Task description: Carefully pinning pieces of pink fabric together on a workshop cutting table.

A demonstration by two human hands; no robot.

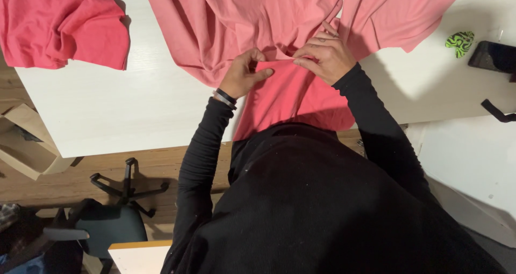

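A fold edge of the pink garment [301, 32] was pinched shut between the fingers of the left hand [242, 75] and right hand [325, 56], just beside each other on the white table [107, 113], a crease seemingly being formed, with smoothing judged necessary.

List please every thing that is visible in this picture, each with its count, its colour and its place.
pink cloth: 1, light pink, spread over the table top centre, a part hanging off the near edge
red cloth: 1, darker pink-red, crumpled at the table's top left
table: 1, white, across the upper half
small patterned object: 1, green and black, table's right
dark flat object: 1, black, far right edge
office chair: 1, dark, on the floor lower left
cardboard box: 1, brown, left edge
left hand: 1, wristbands on, pinching the pink cloth
right hand: 1, black sleeve, pinching the pink cloth
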